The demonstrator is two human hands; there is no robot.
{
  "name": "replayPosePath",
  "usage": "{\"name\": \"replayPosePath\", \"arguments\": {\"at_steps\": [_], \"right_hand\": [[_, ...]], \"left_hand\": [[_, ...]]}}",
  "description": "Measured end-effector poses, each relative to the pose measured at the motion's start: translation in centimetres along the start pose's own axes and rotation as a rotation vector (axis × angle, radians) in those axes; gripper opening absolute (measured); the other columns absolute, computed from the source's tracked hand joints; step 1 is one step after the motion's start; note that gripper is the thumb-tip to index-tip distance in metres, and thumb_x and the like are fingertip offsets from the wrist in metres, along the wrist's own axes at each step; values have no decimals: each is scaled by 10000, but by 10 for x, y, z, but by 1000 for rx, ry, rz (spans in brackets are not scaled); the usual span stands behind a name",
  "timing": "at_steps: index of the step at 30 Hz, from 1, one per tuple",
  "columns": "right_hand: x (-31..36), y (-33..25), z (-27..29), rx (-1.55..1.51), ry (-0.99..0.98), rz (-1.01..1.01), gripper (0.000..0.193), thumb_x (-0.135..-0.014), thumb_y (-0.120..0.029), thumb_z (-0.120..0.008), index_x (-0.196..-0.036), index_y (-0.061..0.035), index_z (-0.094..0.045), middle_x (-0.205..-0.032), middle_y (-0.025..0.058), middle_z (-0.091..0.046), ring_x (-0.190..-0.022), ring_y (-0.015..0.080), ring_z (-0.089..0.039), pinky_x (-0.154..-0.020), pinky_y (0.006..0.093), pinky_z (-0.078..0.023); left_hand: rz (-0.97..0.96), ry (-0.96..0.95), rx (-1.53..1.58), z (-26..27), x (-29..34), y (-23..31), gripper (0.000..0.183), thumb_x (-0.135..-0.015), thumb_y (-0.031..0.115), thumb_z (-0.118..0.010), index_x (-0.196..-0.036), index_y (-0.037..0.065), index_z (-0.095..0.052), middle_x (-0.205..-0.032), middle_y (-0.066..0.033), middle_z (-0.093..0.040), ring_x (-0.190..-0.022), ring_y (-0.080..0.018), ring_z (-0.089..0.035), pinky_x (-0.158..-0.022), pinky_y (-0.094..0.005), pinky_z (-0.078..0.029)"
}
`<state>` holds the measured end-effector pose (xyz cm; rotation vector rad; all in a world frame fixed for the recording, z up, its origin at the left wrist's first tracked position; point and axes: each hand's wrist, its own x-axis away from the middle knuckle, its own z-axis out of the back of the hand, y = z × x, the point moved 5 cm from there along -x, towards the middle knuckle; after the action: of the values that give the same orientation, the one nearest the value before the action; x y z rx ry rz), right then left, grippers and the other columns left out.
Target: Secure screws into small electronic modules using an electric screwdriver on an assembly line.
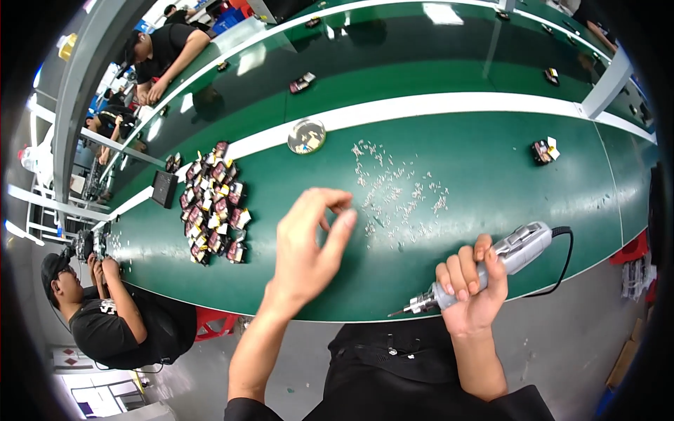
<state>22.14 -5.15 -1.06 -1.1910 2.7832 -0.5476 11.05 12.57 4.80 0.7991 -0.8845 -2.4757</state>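
My right hand (pixel 477 284) is wrapped around a grey electric screwdriver (pixel 523 247) near the front edge of the table. Its thin bit points left and down, and a black cord leaves its back end. Over the middle of the table is my left hand (pixel 309 242), with thumb and forefinger curled close together at the tips. Anything between them is too small to make out. Just right of those fingers, many tiny silvery pieces that look like screws (pixel 397 193) lie scattered on the green table (pixel 484 154).
At left is a heap of small black parts with labels (pixel 214 207), beside a black box (pixel 164 189). A round dish (pixel 307 136) of small pieces stands by the white rail (pixel 421 104). One labelled part (pixel 543 151) lies far right. Co-workers sit at left and beyond.
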Motion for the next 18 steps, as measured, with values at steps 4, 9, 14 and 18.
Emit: {"name": "replayPosePath", "arguments": {"at_steps": [4, 9, 14, 18], "right_hand": [[6, 8, 5, -3, -103, -38, 159, -942, -213, -496, -854, -103, -422, -520, -25, -345, -431, 86, -349, -501, 264, -356], [6, 10, 13, -15, -95, -99, 116, -901, -192, -513, -842, -122, -442, -510, -5, -361, -437, 113, -362, -534, 303, -362], [7, 13, 9, -13, -98, -119, 85, -889, -169, -514, -845, -118, -461, -509, 5, -370, -437, 127, -383, -538, 307, -368], [8, 17, 7, -20, -101, -156, 85, -887, -160, -511, -854, -115, -447, -512, 9, -367, -436, 126, -378, -535, 307, -370]], "left_hand": [[60, 199, -207, 40, -106, -82, 145, -898, 94, -534, -908, -29, -610, -745, -103, -648, -676, -171, -600, -632, -292, -464], [340, 7, -715, 20, -170, -151, 471, -812, 328, -644, -1104, -8, -489, -1073, -249, -550, -1030, -402, -554, -827, -472, -486], [403, -9, -917, 0, -196, -176, 540, -824, 304, -648, -1183, -56, -466, -1097, -280, -543, -1043, -404, -545, -811, -435, -526], [120, -70, -969, 9, -200, -188, 332, -848, 179, -580, -1104, -24, -518, -1001, -243, -589, -937, -396, -586, -830, -452, -496]]}}
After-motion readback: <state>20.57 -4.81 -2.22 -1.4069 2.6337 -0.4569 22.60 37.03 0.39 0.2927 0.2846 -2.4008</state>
